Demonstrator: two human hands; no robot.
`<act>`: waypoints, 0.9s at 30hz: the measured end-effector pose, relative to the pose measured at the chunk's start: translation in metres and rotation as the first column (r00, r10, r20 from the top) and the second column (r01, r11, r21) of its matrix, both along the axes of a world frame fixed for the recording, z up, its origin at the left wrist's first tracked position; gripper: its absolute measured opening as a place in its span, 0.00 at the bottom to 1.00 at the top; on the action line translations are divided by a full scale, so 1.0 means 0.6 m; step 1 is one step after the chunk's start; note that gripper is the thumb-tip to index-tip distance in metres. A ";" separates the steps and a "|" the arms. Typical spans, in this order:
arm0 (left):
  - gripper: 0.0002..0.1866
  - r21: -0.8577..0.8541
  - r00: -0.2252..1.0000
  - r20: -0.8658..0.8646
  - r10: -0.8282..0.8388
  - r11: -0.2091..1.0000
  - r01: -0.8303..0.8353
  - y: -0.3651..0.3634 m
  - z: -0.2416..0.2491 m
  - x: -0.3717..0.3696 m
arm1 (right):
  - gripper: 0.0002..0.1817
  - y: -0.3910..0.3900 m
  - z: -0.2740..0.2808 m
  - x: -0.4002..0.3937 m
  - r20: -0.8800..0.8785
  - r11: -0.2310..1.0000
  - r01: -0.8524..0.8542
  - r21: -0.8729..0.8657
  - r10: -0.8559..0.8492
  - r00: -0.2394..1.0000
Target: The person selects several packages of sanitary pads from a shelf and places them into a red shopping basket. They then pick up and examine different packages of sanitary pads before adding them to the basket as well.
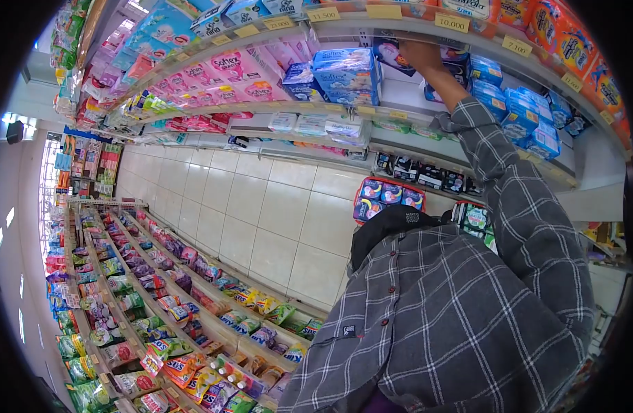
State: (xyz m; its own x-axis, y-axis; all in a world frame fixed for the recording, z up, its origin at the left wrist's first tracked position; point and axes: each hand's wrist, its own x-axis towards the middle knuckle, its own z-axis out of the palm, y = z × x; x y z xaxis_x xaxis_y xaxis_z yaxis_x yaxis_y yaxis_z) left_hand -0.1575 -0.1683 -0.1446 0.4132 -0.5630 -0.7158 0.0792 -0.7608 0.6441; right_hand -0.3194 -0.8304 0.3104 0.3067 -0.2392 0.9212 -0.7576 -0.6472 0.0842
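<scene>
My right hand (421, 56) reaches into a shelf bay, below the price rail of the shelf above. Its fingers are mostly hidden behind that rail, so I cannot make out their grip. A dark patterned pack (392, 55) sits just left of the hand, and more dark packs (455, 69) stand to its right. Blue Softex packs (345, 74) are further left on the same shelf. Several small blue packs (523, 113) are piled to the right of my forearm. My left hand is out of view.
Pink Softex packs (227, 65) line the shelf at left. Orange packs (564, 31) stand above, behind price tags (452, 23). On the tiled floor (261, 199) are dark packs (392, 195) with red edging around them. A tiered rack of pouches (182, 310) runs along the aisle's other side.
</scene>
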 end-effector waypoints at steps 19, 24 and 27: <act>0.24 -0.530 0.977 0.134 -0.163 0.821 0.210 -0.402 0.485 0.217 | 0.05 0.249 0.004 -0.086 -0.010 0.995 -0.010 0.098 0.011 1.000; 0.34 -0.712 0.847 0.167 -0.505 0.533 0.457 -0.498 0.653 0.175 | 0.06 0.385 0.033 -0.081 0.171 0.899 -0.136 0.417 0.070 0.983; 0.45 -0.790 0.758 0.130 -0.639 0.395 0.469 -0.538 0.683 0.128 | 0.08 0.456 0.069 -0.061 0.368 0.624 -0.393 0.675 0.177 0.913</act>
State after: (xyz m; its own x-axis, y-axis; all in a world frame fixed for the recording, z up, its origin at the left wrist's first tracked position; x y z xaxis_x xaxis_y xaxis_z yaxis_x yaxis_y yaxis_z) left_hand -0.0809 -0.4913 0.2652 -0.2755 -0.9588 0.0694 -0.0050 0.0736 0.9973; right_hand -0.3563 -0.5571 0.3518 0.2723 -0.7962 0.5404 -0.4469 -0.6019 -0.6617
